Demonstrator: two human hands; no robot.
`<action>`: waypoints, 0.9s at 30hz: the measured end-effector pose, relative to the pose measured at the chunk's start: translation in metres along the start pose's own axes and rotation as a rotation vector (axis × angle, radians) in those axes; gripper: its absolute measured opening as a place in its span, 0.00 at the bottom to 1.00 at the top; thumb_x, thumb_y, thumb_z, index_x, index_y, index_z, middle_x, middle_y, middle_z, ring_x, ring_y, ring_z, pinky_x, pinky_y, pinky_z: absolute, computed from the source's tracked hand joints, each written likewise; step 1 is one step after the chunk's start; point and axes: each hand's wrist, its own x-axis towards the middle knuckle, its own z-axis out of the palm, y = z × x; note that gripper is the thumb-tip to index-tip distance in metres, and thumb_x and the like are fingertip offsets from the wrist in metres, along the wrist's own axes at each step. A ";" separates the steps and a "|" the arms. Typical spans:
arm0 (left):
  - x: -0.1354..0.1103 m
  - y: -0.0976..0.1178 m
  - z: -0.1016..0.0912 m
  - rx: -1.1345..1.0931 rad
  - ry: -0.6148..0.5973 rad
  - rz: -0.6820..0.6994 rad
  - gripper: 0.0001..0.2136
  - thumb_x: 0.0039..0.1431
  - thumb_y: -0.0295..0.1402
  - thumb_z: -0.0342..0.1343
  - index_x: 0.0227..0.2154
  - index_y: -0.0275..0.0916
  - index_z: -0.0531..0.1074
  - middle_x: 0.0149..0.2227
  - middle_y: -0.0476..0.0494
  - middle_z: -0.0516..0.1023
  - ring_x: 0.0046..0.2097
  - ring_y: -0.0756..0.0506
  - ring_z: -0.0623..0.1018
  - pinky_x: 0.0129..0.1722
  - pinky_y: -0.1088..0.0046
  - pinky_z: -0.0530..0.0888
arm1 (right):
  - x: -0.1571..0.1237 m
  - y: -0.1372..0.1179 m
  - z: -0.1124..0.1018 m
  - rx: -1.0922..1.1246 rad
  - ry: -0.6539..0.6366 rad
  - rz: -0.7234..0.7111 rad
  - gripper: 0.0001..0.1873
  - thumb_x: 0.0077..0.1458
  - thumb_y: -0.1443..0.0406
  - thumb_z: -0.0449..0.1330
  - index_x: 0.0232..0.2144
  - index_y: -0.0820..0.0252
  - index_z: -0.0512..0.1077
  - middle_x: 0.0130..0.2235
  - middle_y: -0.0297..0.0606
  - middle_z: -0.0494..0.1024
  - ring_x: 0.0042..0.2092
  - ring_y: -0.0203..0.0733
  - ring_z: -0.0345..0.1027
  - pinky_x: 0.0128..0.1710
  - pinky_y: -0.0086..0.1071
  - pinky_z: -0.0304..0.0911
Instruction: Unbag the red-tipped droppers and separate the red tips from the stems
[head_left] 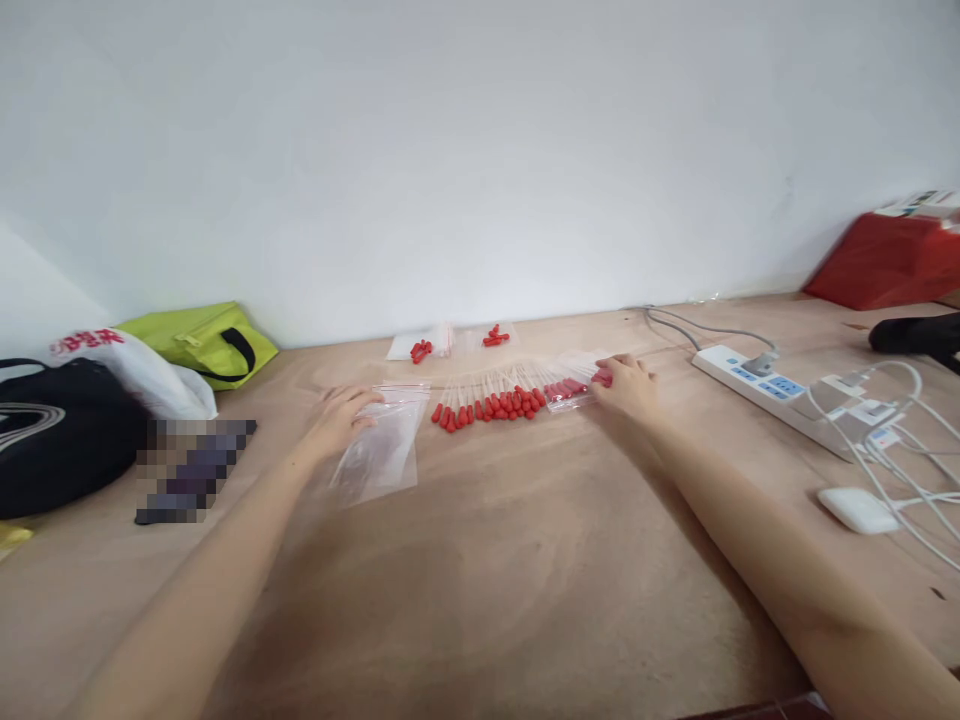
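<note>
A row of red-headed pieces (491, 406) with pale stems is spread on the wooden table (480, 560), and by it all places are given here. Handling of clear bags at both ends of the row is judged to be the step in hand. Just left of the row, the edge of one flat zip bag (386, 445) is covered by the left hand (339, 415), whose fingers are loosely extended; whether film is pinched cannot be told. At the row's right end, a second clear bag (574, 390), with red heads seen through it, is touched by the bent fingers of the right hand (628, 388); whether it is gripped or merely pressed cannot be told. From the next move, a light touch seems to be called for, since thin film could be creased and the row disturbed. In the row, more than twenty heads are seen, but overlap prevents an exact count. Behind it, two small red clusters are counted, one left (421, 350) and one right (495, 338). Well right of the row, one power strip (765, 385) is seen; well left, one lime-green bag (199, 340).
</note>
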 end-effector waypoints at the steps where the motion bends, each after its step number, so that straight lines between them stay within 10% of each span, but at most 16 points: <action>1: -0.003 0.008 0.002 0.018 0.101 -0.025 0.13 0.49 0.37 0.48 0.36 0.41 0.70 0.43 0.41 0.71 0.48 0.40 0.68 0.51 0.62 0.59 | 0.003 0.004 0.000 -0.005 -0.008 0.093 0.22 0.47 0.58 0.52 0.44 0.61 0.67 0.47 0.49 0.66 0.48 0.54 0.59 0.45 0.47 0.53; 4: -0.021 0.045 0.013 -0.002 0.251 -0.051 0.15 0.54 0.38 0.43 0.40 0.39 0.69 0.45 0.39 0.69 0.47 0.42 0.69 0.49 0.66 0.63 | 0.011 0.018 0.002 0.019 -0.014 0.318 0.33 0.46 0.49 0.52 0.47 0.69 0.63 0.47 0.57 0.65 0.47 0.56 0.62 0.43 0.45 0.56; 9: -0.053 0.092 0.045 0.089 0.036 -0.111 0.26 0.56 0.46 0.40 0.53 0.35 0.60 0.57 0.32 0.58 0.58 0.34 0.56 0.54 0.54 0.55 | 0.018 0.035 0.008 0.204 -0.014 0.372 0.41 0.39 0.47 0.58 0.47 0.72 0.59 0.43 0.59 0.68 0.47 0.56 0.63 0.42 0.42 0.59; 18: -0.056 0.073 0.042 0.079 -0.287 -0.127 0.31 0.56 0.51 0.35 0.59 0.39 0.49 0.62 0.39 0.48 0.62 0.37 0.47 0.57 0.54 0.48 | 0.013 0.028 -0.002 0.389 0.298 0.346 0.25 0.48 0.65 0.52 0.49 0.65 0.55 0.31 0.37 0.70 0.34 0.40 0.67 0.38 0.36 0.63; 24: -0.060 0.079 0.040 0.088 0.006 -0.082 0.26 0.58 0.45 0.37 0.55 0.37 0.57 0.58 0.34 0.57 0.61 0.36 0.49 0.57 0.52 0.47 | 0.010 -0.008 -0.034 0.781 0.593 0.014 0.21 0.50 0.62 0.53 0.47 0.59 0.55 0.31 0.31 0.64 0.26 0.32 0.64 0.27 0.28 0.64; 27: -0.059 0.080 0.040 0.002 0.183 -0.024 0.22 0.58 0.43 0.38 0.51 0.37 0.61 0.54 0.35 0.62 0.60 0.37 0.52 0.57 0.53 0.51 | -0.011 -0.043 -0.044 1.026 0.466 -0.063 0.22 0.48 0.60 0.56 0.45 0.56 0.55 0.29 0.28 0.63 0.23 0.29 0.62 0.22 0.25 0.61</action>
